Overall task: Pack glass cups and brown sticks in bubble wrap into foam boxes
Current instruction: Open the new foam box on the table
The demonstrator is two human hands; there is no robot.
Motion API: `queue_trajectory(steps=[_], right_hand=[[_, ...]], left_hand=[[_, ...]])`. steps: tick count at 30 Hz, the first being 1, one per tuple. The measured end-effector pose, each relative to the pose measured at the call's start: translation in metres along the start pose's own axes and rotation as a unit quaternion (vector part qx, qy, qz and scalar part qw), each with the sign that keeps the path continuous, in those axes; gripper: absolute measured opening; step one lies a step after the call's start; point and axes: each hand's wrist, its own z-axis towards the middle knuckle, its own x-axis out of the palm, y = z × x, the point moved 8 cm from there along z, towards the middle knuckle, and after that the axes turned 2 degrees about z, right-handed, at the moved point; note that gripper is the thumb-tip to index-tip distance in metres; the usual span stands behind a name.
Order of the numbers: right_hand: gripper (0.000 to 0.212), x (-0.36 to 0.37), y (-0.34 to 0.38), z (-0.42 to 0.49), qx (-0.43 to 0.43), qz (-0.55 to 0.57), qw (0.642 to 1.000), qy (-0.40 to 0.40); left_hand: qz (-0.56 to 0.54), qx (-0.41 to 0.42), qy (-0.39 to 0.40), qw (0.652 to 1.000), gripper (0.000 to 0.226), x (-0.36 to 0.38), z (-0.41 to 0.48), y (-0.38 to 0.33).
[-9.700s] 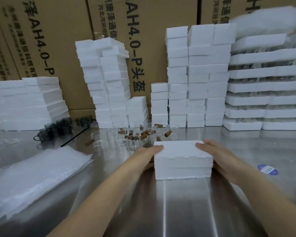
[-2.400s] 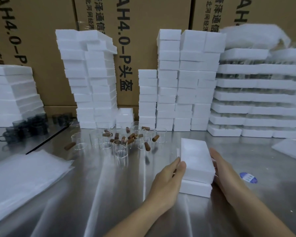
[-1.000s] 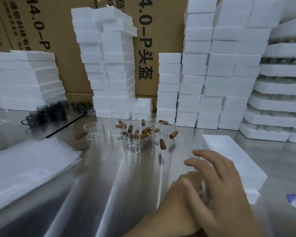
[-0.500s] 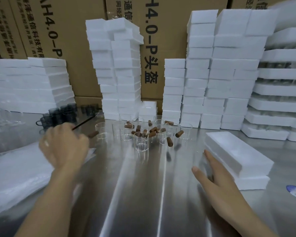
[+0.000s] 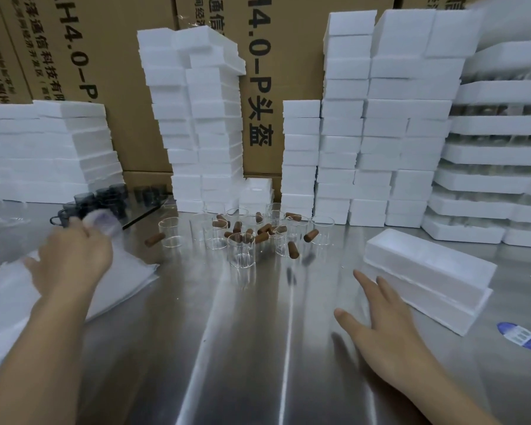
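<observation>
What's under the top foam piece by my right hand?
A second foam piece lies under the top foam piece, sticking out along its near edge. Anything inside them is covered and cannot be seen.

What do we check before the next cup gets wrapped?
1. Left hand at bubble wrap stack: ok.
2. Left hand pinching a single sheet: cannot tell, blurred.
3. Right hand free, fingers straight: ok.
4. Glass cups upright mid-table: ok.
5. Brown sticks loose among the cups: ok.
6. Foam box open for packing: not ok, top piece covers it.
</observation>
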Motion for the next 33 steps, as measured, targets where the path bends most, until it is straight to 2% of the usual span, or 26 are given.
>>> queue_trajectory(steps=[3,5,8,12,14,16,18,24,27,30,33], right_hand=[[0.072,0.000,0.001,0.000,-0.010,-0.010,1.000,-0.002],[0.064,-0.002,0.001,0.001,-0.013,-0.011,1.000,-0.009],[0.051,-0.005,-0.001,0.003,-0.024,-0.012,0.999,-0.020],[0.034,-0.007,-0.008,0.007,-0.025,-0.027,0.999,-0.021],[0.030,-0.006,-0.010,0.008,-0.029,-0.044,0.998,-0.019],[0.030,-0.005,-0.010,0.009,-0.039,-0.057,0.997,-0.020],[0.030,-0.004,-0.009,0.010,-0.047,-0.064,0.997,-0.020],[0.021,-0.008,-0.008,0.009,-0.052,-0.097,0.993,-0.036],[0.018,-0.006,-0.002,0.011,-0.056,-0.154,0.986,-0.043],[0.017,-0.001,0.008,0.017,-0.074,-0.221,0.971,-0.044],[0.014,0.002,0.019,0.032,-0.101,-0.233,0.966,-0.041]], left_hand=[[-0.091,0.091,-0.079,0.989,0.047,-0.027,-0.023,-0.040],[-0.119,0.178,-0.086,0.973,0.045,-0.028,-0.054,-0.081],[-0.127,0.312,-0.011,0.941,0.047,-0.004,-0.121,-0.143],[-0.061,0.424,0.111,0.897,0.036,0.049,-0.203,-0.181],[-0.004,0.444,0.179,0.878,0.035,0.079,-0.228,-0.179],[0.070,0.448,0.276,0.848,0.057,0.115,-0.246,-0.169],[0.119,0.447,0.332,0.822,0.077,0.141,-0.255,-0.159],[0.140,0.438,0.327,0.826,0.088,0.159,-0.252,-0.158],[0.162,0.448,0.293,0.829,0.091,0.150,-0.240,-0.163],[0.130,0.484,0.243,0.831,0.086,0.135,-0.225,-0.166],[0.104,0.500,0.272,0.816,0.076,0.143,-0.214,-0.152]])
